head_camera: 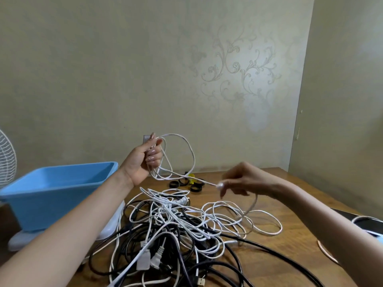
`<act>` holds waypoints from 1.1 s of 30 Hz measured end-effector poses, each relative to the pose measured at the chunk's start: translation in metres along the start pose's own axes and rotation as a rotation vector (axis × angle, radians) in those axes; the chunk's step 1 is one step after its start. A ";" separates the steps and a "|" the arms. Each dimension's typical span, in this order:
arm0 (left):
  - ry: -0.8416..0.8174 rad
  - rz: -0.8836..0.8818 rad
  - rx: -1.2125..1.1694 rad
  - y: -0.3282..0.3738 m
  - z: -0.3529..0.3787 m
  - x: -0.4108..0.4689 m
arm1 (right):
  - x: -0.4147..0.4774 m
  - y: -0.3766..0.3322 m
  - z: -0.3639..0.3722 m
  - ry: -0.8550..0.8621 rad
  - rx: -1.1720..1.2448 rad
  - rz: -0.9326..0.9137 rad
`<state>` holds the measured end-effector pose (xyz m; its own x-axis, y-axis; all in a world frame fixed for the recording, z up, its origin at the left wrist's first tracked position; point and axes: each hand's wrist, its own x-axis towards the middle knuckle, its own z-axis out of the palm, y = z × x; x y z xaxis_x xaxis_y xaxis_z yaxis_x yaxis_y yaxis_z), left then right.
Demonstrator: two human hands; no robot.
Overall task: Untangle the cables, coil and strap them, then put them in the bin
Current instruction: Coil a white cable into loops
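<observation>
the job looks barely begun: the left hand [143, 160] is raised and closed around a few loops of one white cable [186, 146], while the right hand [238, 181], blurred, seems to pinch that cable's free run near its tip. the blue bin [41, 195] at left shows nothing inside, the straps [189, 184] lie unused behind, and the tangled pile [176, 228] of black and white cables covers the table [290, 245].

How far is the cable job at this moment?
Early stage. Done: nothing shows inside the blue bin. In hand: the left hand holds loops of one white cable, and the right hand pinches its strand. Left: the tangled pile of black and white cables on the table, and the black straps lie unused.
</observation>
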<state>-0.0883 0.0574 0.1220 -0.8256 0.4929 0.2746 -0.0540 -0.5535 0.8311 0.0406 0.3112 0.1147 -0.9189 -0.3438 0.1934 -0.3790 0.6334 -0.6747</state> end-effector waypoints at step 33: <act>-0.199 -0.357 0.417 -0.017 0.058 -0.015 | 0.064 -0.015 -0.005 0.551 0.021 -0.290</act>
<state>-0.0420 0.0981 0.1322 -0.6731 0.7396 -0.0052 -0.0505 -0.0390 0.9980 -0.0136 0.2833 0.1408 -0.7022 -0.0879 0.7065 -0.6246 0.5524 -0.5520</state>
